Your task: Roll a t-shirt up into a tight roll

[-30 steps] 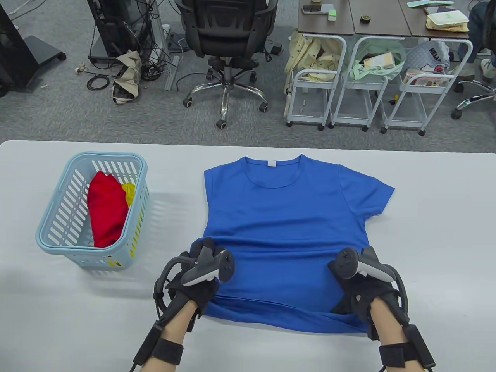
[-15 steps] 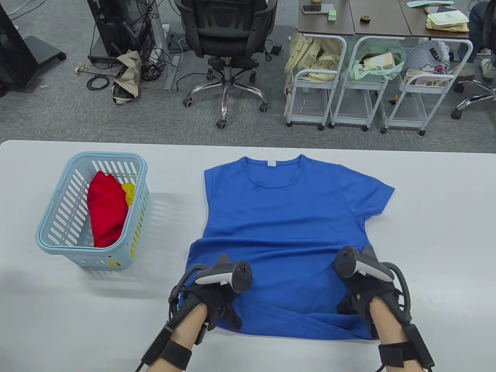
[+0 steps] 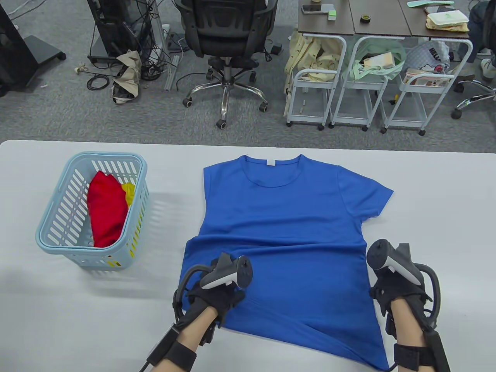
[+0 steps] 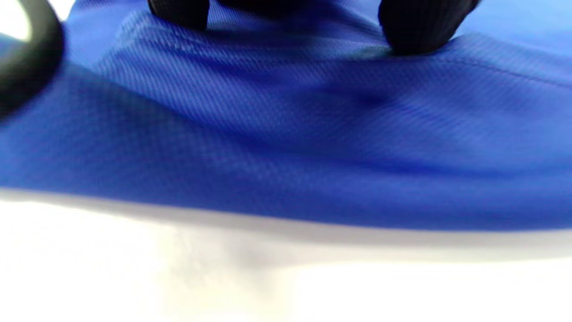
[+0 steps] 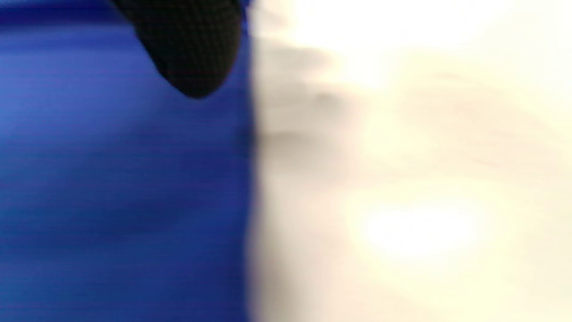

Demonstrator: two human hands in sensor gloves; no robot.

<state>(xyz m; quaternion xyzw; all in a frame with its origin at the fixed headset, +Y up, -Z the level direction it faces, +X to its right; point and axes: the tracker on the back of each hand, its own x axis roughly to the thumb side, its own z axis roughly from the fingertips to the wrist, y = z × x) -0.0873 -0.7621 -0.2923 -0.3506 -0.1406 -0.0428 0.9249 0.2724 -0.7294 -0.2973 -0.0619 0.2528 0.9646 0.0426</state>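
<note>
Basket of pale blue plastic sits at the table's left, holding a red garment and something yellow. Well right of it the blue t-shirt lies flat, collar far. The left hand rests on its near left corner, fingertips pressing cloth. The right hand sits at the shirt's right edge; whether its fingers grip cannot be told.

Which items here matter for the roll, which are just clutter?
In play:
- blue t-shirt, flat on table
- left hand, resting on its near left corner
- right hand, at its right edge

Clutter:
- basket with red cloth
</note>
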